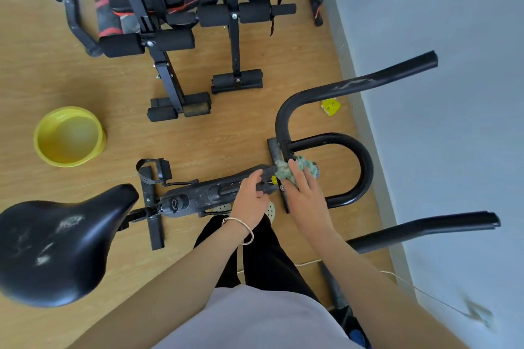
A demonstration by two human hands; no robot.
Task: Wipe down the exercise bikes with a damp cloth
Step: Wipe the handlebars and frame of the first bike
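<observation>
A black exercise bike stands below me, its dusty frame running left to right, its saddle at the lower left and its curved handlebars on the right. My left hand grips the frame near the handlebar stem, fingers curled over it. My right hand presses a green cloth flat against the base of the handlebar stem, fingers straight. A small yellow knob shows between the two hands.
A yellow basin sits on the wooden floor to the left. A black sit-up bench with foam rollers and a black bag stands behind. The white wall runs close along the right. A yellow plug lies by the skirting.
</observation>
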